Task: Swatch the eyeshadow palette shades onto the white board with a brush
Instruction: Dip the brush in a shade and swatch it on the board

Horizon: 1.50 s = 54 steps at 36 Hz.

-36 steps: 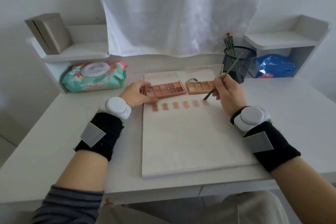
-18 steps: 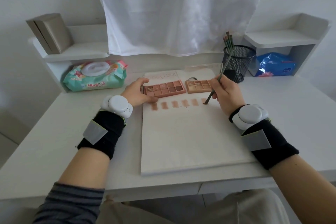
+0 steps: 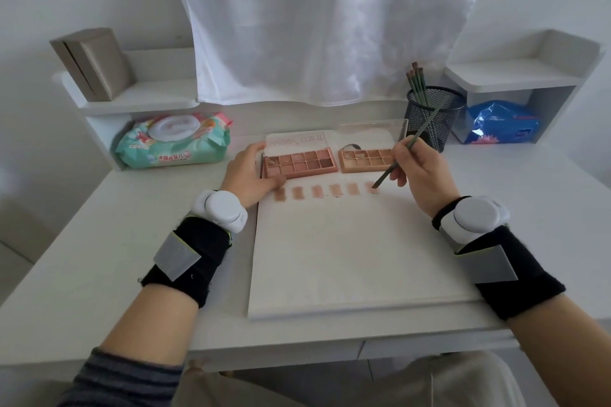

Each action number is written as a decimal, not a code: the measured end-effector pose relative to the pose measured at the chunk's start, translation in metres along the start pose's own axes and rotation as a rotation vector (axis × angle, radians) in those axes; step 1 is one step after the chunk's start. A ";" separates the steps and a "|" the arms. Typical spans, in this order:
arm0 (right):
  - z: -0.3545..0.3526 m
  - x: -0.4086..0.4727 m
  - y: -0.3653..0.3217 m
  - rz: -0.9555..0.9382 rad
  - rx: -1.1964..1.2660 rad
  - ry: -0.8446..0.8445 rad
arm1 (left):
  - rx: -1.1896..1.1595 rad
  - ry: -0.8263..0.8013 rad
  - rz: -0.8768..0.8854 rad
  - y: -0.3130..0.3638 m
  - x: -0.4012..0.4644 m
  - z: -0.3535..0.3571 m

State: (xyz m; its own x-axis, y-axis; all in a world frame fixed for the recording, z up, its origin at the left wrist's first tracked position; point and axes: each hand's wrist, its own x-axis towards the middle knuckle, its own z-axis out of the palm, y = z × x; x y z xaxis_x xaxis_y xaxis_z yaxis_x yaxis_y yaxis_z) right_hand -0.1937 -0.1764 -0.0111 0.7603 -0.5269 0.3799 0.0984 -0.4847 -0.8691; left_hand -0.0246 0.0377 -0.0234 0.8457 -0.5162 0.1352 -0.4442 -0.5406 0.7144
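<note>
Because the brush (image 3: 401, 155) is thin, stiff and light, it handles like a pencil: the right hand (image 3: 418, 172) pinches it mid-handle, tip touching the board (image 3: 347, 258) at the sixth smear, probably with light pressure. Powder pans crumble easily, so the pink palette (image 3: 299, 163) is best gripped by its edge, as the left hand (image 3: 248, 175) does with fingers curled round its left end. A second palette (image 3: 367, 160) lies just beside it, a mesh cup (image 3: 429, 116) behind

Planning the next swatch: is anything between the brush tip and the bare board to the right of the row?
Nothing visible. The brush tip sits at the rightmost swatch, and the white board beside it is bare; the right hand stays above.
</note>
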 end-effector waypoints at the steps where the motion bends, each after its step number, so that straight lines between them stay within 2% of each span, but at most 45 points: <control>1: 0.000 0.000 0.000 -0.001 0.014 0.011 | -0.001 0.040 0.013 0.002 -0.001 0.001; 4: 0.001 -0.001 -0.001 -0.009 0.026 -0.003 | 0.027 0.139 0.152 0.011 -0.007 0.003; 7: 0.002 -0.001 0.002 -0.007 0.011 -0.045 | 0.075 0.114 0.253 0.026 -0.012 0.009; 10: 0.002 -0.001 0.002 0.004 -0.017 -0.074 | 0.056 -0.032 0.352 0.044 -0.023 0.018; 15: 0.003 0.000 0.003 -0.014 -0.027 -0.058 | 0.114 -0.264 0.701 0.077 -0.058 0.045; 18: 0.003 -0.001 0.002 -0.029 -0.017 -0.050 | 0.156 -0.403 0.798 0.088 -0.073 0.058; 22: 0.001 -0.002 0.001 -0.025 0.041 0.008 | 0.305 -0.610 0.690 0.091 -0.082 0.067; 25: 0.000 -0.002 0.001 -0.021 0.044 -0.011 | 0.399 -0.667 0.637 0.088 -0.081 0.069; 28: 0.001 -0.002 0.001 -0.008 0.004 -0.059 | 0.444 -0.664 0.645 0.087 -0.082 0.070; 37: 0.002 -0.003 -0.001 -0.026 0.048 -0.019 | 0.524 -0.622 0.609 0.085 -0.085 0.072; 41: 0.002 -0.003 0.001 -0.005 0.008 -0.060 | 0.531 -0.625 0.600 0.086 -0.087 0.072; 49: -0.003 -0.001 -0.004 -0.068 0.120 0.161 | 0.472 -0.636 0.569 0.087 -0.087 0.070; 52: -0.009 0.004 -0.004 -0.080 0.084 0.164 | 0.430 -0.628 0.550 0.089 -0.084 0.068; 54: -0.014 0.009 -0.002 -0.087 -0.028 0.143 | 0.410 -0.600 0.551 0.093 -0.081 0.065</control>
State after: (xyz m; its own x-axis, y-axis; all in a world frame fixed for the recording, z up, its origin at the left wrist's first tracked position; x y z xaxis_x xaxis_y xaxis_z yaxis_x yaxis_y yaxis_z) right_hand -0.1961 -0.1904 -0.0014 0.6503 -0.5754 0.4961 0.1401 -0.5510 -0.8227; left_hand -0.1534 -0.0144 -0.0127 0.2378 -0.9683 -0.0766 -0.9073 -0.2496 0.3385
